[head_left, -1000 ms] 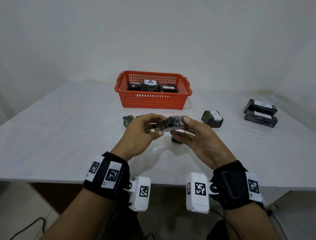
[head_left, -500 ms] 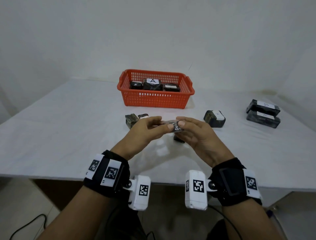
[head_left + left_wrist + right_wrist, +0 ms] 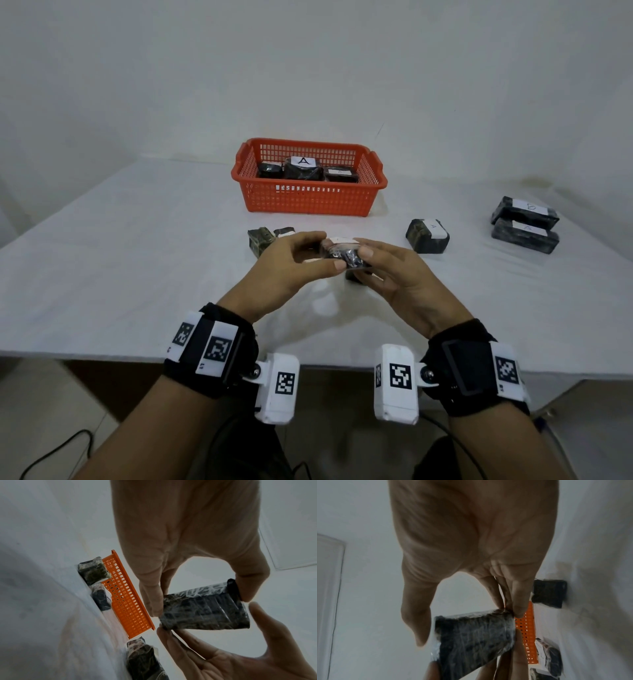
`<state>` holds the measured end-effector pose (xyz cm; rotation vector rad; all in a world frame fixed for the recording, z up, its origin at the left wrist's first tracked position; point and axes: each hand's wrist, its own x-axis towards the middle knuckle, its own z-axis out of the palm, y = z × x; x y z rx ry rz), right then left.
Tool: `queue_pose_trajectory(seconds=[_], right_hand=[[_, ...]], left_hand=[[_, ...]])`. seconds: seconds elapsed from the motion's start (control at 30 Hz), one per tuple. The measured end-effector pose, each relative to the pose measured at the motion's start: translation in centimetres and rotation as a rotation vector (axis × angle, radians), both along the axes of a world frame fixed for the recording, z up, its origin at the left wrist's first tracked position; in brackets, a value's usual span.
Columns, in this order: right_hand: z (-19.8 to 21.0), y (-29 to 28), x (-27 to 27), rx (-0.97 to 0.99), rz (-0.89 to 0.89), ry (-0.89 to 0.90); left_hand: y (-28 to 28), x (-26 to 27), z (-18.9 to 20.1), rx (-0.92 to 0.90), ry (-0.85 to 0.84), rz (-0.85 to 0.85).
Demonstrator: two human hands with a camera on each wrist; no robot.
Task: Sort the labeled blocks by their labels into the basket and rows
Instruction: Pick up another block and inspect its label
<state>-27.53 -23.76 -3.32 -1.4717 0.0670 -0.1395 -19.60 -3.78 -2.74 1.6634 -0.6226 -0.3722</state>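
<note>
Both hands hold one dark, film-wrapped block (image 3: 342, 255) above the table's near middle. My left hand (image 3: 330, 251) pinches its left end between thumb and fingers (image 3: 154, 601). On the other end my right hand (image 3: 363, 263) has its thumb on top and its fingers underneath. A strip of white label shows on the block's far top edge; I cannot read it. The wrist views show only its dark wrapped faces (image 3: 204, 609) (image 3: 474, 635). The orange basket (image 3: 310, 202) stands behind the hands with three blocks inside, the middle one labeled A (image 3: 303, 168).
An A-labeled block (image 3: 427, 235) lies right of the hands. Two long blocks (image 3: 525, 214) (image 3: 524, 237) lie side by side at the far right. Two small blocks (image 3: 262, 240) sit behind my left hand. Another dark block (image 3: 354, 277) lies under the hands.
The held block has been turned over between the two hands, from lying lengthwise to showing its label edge on top. Both hands stayed near the same spot.
</note>
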Motion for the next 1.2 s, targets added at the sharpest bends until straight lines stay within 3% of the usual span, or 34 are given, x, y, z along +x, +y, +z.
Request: queue_pose_trajectory(seconds=[0.23, 0.4, 0.6, 0.77, 1.0, 1.13, 1.2], right_hand=[[-0.7, 0.0, 0.0, -0.022, -0.084, -0.035], [-0.2, 0.0, -0.4, -0.022, -0.038, -0.03], [0.0, 0.0, -0.3, -0.05, -0.018, -0.025], [0.6, 0.3, -1.0, 0.007, 0.019, 0.027], [1.1, 0.9, -0.9, -0.003, -0.037, 0.152], [0.6, 1.2, -0.9, -0.028, -0.038, 0.126], [0.5, 1.4, -1.0, -0.05, -0.029, 0.124]], left_hand=[[0.1, 0.0, 0.2, 0.004, 0.055, -0.07], [-0.1, -0.2, 0.2, -0.034, 0.002, -0.011], [-0.1, -0.2, 0.2, 0.014, 0.004, -0.053], [-0.1, 0.0, -0.1, 0.03, -0.063, 0.006], [-0.2, -0.1, -0.5, 0.048, -0.086, -0.104], [-0.8, -0.4, -0.3, -0.086, 0.028, 0.007], [-1.0, -0.1, -0.3, -0.106, 0.001, 0.092]])
